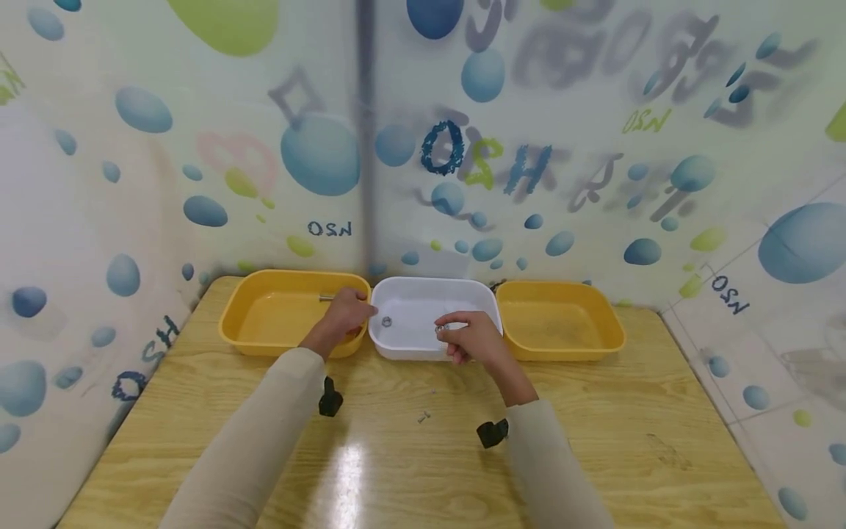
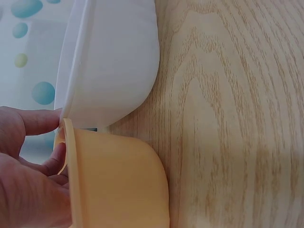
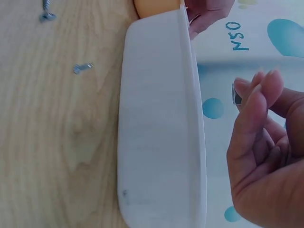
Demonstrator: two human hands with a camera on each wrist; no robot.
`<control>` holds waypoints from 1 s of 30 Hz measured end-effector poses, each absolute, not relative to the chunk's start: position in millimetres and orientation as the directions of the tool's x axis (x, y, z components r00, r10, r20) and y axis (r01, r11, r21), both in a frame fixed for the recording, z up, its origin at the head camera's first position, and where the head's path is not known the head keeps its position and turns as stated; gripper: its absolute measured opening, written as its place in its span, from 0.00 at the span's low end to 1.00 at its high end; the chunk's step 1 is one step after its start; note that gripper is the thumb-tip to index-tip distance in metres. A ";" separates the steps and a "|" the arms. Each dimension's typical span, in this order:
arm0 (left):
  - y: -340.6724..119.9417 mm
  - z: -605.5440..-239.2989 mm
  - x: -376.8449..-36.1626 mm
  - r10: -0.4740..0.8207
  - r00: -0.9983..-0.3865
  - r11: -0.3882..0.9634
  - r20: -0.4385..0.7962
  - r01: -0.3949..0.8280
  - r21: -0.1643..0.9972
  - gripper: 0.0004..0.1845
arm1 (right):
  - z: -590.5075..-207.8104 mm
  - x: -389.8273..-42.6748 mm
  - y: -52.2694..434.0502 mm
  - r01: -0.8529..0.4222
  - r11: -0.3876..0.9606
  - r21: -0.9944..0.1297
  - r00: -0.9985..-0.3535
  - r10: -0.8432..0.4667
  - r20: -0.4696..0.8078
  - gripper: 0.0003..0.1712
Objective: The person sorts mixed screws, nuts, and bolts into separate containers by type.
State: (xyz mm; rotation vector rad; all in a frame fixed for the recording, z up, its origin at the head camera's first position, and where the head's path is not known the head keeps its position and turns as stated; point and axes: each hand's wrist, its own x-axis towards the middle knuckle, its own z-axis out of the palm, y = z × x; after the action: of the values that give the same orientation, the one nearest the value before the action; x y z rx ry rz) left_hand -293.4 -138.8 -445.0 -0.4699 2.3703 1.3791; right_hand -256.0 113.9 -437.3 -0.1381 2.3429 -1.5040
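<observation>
My right hand is over the white bin, its thumb and fingertips pinching a small metal nut. Another nut lies on that bin's floor, toward the left. At the right end of the left yellow bin is my left hand. One of its digits reaches across to the white bin's rim, while other fingers dip behind the yellow rim. A metal bolt shows beside this hand; whether the fingers hold it is hidden.
The right yellow bin stands against the white one. Small screws lie on the wooden table in front. Dark devices, apparently the wrist cameras, hang below the sleeves. Patterned walls rise close behind and at both sides.
</observation>
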 end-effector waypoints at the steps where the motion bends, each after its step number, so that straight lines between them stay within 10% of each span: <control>1: -138.6 -445.2 -293.7 -0.105 -0.881 0.470 -0.462 -0.453 0.758 0.24 | -436.3 -259.1 113.1 0.109 0.428 -0.897 -0.934 -0.264 -0.239 0.16; 30: -137.3 -446.8 -294.1 -0.118 -0.880 0.461 -0.460 -0.459 0.759 0.24 | -429.5 -273.6 111.6 0.193 0.423 -0.885 -0.941 -0.176 -0.289 0.17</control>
State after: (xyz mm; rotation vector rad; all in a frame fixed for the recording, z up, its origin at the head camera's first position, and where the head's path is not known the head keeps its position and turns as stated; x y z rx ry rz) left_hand -294.1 -137.3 -446.8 -0.4892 2.3723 1.3879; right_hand -273.6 111.6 -429.5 0.0150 2.3446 -1.5250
